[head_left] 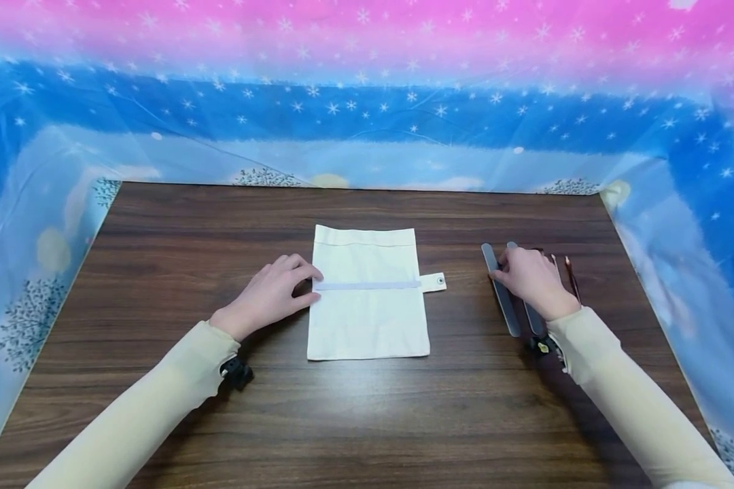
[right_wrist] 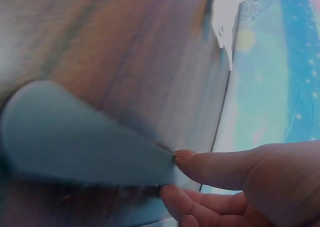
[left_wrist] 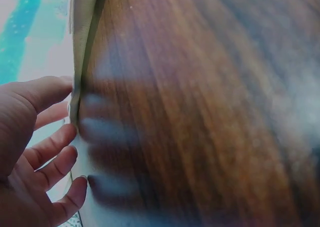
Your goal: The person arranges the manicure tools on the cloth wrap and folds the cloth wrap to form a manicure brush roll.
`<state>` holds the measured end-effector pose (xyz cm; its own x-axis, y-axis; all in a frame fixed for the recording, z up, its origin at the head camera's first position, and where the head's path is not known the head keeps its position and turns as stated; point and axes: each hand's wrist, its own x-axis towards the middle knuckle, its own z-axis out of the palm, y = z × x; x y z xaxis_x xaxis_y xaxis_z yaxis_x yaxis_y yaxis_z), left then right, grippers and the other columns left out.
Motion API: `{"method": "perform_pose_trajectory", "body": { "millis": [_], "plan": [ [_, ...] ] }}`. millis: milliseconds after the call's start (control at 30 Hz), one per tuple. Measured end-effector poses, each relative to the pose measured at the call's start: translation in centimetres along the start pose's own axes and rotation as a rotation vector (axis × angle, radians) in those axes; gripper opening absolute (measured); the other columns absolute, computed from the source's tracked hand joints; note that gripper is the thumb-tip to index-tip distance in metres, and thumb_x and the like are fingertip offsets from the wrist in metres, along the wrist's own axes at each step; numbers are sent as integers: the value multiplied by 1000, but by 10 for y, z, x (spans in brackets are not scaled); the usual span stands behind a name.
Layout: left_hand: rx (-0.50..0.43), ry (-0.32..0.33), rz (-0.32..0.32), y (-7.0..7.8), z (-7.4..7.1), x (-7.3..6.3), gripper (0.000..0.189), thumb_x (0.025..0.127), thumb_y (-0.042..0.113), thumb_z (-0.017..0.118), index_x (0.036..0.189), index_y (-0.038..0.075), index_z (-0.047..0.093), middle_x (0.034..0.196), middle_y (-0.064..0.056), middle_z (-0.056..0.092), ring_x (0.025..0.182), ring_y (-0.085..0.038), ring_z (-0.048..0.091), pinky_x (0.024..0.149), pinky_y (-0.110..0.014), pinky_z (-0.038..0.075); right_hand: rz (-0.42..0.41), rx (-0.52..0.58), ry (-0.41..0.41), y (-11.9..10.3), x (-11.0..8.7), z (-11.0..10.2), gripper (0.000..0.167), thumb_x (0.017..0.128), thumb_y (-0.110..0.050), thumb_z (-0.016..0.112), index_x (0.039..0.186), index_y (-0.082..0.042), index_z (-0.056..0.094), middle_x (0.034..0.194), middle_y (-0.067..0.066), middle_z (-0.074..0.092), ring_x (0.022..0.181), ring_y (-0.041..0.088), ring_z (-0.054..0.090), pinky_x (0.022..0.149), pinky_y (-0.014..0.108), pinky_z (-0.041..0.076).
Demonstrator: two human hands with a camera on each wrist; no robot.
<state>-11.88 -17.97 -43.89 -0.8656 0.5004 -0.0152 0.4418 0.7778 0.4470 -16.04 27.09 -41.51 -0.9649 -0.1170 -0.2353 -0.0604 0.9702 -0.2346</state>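
Note:
A white fabric pouch (head_left: 370, 322) with a pale band across its middle and a snap tab (head_left: 433, 282) on its right side lies flat. At its left edge rests my left hand (head_left: 269, 288), thumb and index fingertips touching the fabric a little apart. My right hand (head_left: 535, 275) pinches a grey nail file (head_left: 505, 309) by its edges between thumb and fingers; in the right wrist view the rounded near end of that file (right_wrist: 60, 137) points at the camera. A second grey file (head_left: 533, 318) lies partly under the same hand.
Right of the files is a slim dark brush-like stick (head_left: 571, 275), with the tip of another thin tool (head_left: 554, 259) beside it, mostly covered by the right hand. The brown wooden table (head_left: 367, 421) ends at a pink and blue snowflake cloth (head_left: 367, 102) hung around its back and sides.

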Motion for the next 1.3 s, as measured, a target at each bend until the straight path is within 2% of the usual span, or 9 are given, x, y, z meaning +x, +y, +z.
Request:
{"method": "perform_pose_trajectory", "body": {
  "millis": [100,300,567,733,967,1167,1300],
  "plan": [
    [4,1,-1,0,-1,-1,30,96,24,77,123,12,72,116,-9,64,108,-30,58,91,-54,47,32,9,-36,-2,6,-2,37,99,-25,71,118,7,67,112,25,72,88,37,70,78,55,51],
    [12,1,-11,-1,-2,-4,29,95,24,79,121,12,73,116,-8,64,107,-29,57,91,-53,47,64,49,-110,-10,17,-6,39,99,-30,71,119,4,71,119,25,70,89,33,69,75,50,53],
    [-2,17,-31,2,-2,-4,20,97,22,76,114,11,73,113,-7,65,104,-28,58,89,-51,50,61,135,-145,-10,25,-6,29,99,-29,71,100,0,72,95,13,69,77,24,59,67,37,47],
    [-12,36,-37,3,-1,-1,13,98,20,75,107,11,74,107,-5,65,97,-25,57,82,-45,50,81,200,-173,-6,27,-7,30,99,-33,70,96,-3,70,86,6,62,75,23,51,67,36,40],
    [-41,24,-67,4,-2,5,8,98,18,75,102,11,73,103,-4,64,93,-25,56,81,-44,49,79,258,-184,0,30,-9,36,101,-41,68,99,-5,73,100,9,64,81,25,49,71,38,39],
    [-11,-16,-69,5,-4,7,8,100,17,72,103,10,72,102,-6,62,92,-26,55,81,-43,48,83,288,-199,3,29,-10,37,102,-40,66,103,-3,71,99,12,66,89,29,57,75,41,44],
    [-3,-13,-45,5,0,7,6,102,18,69,102,12,71,101,-4,61,91,-24,53,79,-41,47,68,291,-200,3,26,-11,35,103,-37,64,105,-2,71,102,14,68,93,30,61,76,42,46]
  ]
}}
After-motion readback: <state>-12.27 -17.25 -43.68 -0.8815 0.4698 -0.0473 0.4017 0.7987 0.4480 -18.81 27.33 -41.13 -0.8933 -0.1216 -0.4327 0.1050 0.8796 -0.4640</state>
